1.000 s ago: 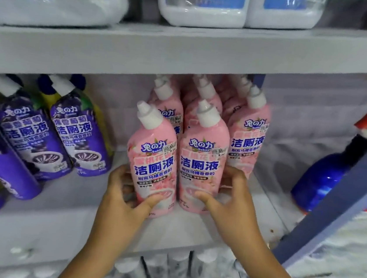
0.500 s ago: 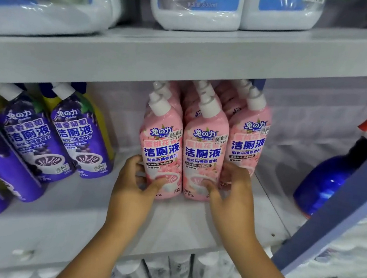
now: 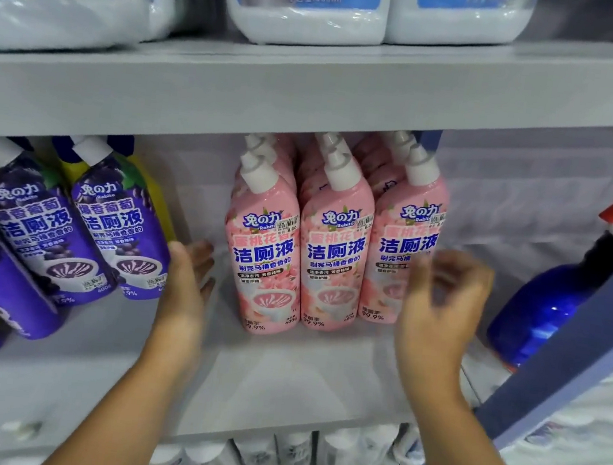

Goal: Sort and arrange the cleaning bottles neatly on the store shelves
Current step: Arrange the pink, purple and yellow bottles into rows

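Three rows of pink toilet-cleaner bottles with white caps stand upright in the middle of the grey shelf, their front bottles level with each other. My left hand hovers just left of the pink group with straight fingers, holding nothing. My right hand is in front of the rightmost pink bottle, blurred, fingers loosely curled and empty. Purple bottles of the same brand stand at the left, with yellow ones behind them.
A blue spray bottle with a red and white trigger stands at the right behind a slanted blue shelf post. White jugs sit on the shelf above. White-capped bottles fill the shelf below.
Both hands have let go of the two front pink bottles, which now stand pushed back in line. My left hand moved left, my right hand moved right and up.
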{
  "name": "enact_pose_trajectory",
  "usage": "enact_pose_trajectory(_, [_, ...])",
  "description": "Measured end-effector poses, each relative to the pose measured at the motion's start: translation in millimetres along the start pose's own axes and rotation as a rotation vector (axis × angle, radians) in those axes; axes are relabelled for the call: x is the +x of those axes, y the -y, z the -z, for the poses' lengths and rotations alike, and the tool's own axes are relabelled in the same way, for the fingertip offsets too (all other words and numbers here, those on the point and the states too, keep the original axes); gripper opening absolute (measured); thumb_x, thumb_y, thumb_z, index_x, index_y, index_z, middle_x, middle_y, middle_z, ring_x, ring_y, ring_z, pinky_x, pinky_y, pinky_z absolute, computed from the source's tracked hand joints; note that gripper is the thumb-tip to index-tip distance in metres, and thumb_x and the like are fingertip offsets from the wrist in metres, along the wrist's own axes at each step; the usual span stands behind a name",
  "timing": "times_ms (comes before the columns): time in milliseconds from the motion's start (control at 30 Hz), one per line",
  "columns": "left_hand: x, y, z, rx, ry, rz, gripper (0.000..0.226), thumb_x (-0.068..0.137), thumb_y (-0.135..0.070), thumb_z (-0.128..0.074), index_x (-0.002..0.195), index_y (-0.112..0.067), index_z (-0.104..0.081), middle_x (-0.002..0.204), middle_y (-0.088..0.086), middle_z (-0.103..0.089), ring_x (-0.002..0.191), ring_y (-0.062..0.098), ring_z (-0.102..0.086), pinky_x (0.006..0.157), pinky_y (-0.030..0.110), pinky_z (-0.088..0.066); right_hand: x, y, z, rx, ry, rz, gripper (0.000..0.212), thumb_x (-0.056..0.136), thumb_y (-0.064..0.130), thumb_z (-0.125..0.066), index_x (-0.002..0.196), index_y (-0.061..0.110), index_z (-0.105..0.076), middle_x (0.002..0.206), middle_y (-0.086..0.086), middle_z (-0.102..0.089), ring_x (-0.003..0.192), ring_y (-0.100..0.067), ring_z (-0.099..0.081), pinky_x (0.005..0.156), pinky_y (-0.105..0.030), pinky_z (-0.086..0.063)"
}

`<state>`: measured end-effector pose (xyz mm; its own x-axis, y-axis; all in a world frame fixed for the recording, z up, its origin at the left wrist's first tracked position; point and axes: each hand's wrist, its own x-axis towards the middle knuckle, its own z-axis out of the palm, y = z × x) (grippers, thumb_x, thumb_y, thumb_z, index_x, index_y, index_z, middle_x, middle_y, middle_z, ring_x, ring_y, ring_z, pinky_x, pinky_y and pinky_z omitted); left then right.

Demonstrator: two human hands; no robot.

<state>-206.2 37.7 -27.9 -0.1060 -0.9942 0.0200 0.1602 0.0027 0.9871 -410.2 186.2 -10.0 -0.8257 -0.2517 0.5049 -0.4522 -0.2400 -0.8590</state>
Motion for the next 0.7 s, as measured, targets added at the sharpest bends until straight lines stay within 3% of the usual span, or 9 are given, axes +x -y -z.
enact_pose_trajectory(100, [18, -20, -19, -0.116, 0.12, 0.035, 0.077, 0.093, -0.078, -0.03, 0.152, -0.031, -0.043, 0.155, -0.009, -0.049, 0.144, 0.009, -0.043, 0.123, 0.039, -0.027, 52, 2, -9, 0.12, -0.024, -0.237, 0.031, 0.101, 0.039, -0.052, 0.126, 0.023, -0.06, 0.12, 0.009, -0.063, 0.111, -0.005, -0.06, 0.095, -0.017, -0.048])
enact_pose_trajectory(167, [22, -33, -40, -0.153, 0.183, 0.01, 0.066, 0.097, -0.074, -0.029, 0.145, -0.033, -0.05, 0.139, -0.012, -0.064, 0.13, 0.007, -0.058, 0.115, 0.038, -0.041, 85, -3, -15, 0.272, 0.115, -0.512, 0.047, 0.101, 0.057, -0.045, 0.133, 0.027, -0.062, 0.124, 0.016, -0.067, 0.119, -0.008, -0.061, 0.097, -0.031, -0.052])
enact_pose_trajectory(233, [27, -42, -54, -0.191, 0.199, 0.074, 0.071, 0.097, -0.073, -0.031, 0.15, -0.028, -0.047, 0.138, -0.001, -0.066, 0.126, 0.02, -0.064, 0.111, 0.044, -0.046, 104, -4, -21, 0.505, 0.251, -0.678, 0.069, 0.093, 0.074, -0.04, 0.137, 0.025, -0.06, 0.129, 0.005, -0.069, 0.121, -0.018, -0.065, 0.094, -0.039, -0.054])
enact_pose_trajectory(300, [34, -47, -56, -0.229, 0.216, 0.162, 0.079, 0.094, -0.077, -0.033, 0.15, -0.023, -0.049, 0.139, 0.008, -0.064, 0.128, 0.029, -0.062, 0.11, 0.047, -0.045, 111, -2, -27, 0.595, 0.369, -0.713, 0.078, 0.092, 0.078, -0.037, 0.14, 0.02, -0.059, 0.129, -0.008, -0.071, 0.118, -0.028, -0.068, 0.101, -0.048, -0.052])
enact_pose_trajectory(433, [38, -46, -55, -0.317, 0.323, 0.235, 0.078, 0.097, -0.074, -0.028, 0.139, -0.017, -0.061, 0.135, 0.012, -0.067, 0.125, 0.03, -0.064, 0.107, 0.046, -0.046, 109, 6, -31, 0.687, 0.582, -0.759, 0.075, 0.096, 0.072, -0.038, 0.135, 0.014, -0.065, 0.134, -0.019, -0.065, 0.125, -0.036, -0.063, 0.114, -0.05, -0.041])
enact_pose_trajectory(700, [29, -45, -60, -0.347, 0.316, 0.218, 0.072, 0.1, -0.069, -0.027, 0.138, -0.017, -0.062, 0.128, 0.01, -0.071, 0.117, 0.027, -0.069, 0.097, 0.042, -0.052, 106, 14, -30, 0.659, 0.57, -0.749, 0.064, 0.101, 0.063, -0.038, 0.117, 0.015, -0.077, 0.126, -0.016, -0.071, 0.117, -0.03, -0.068, 0.099, -0.043, -0.051])
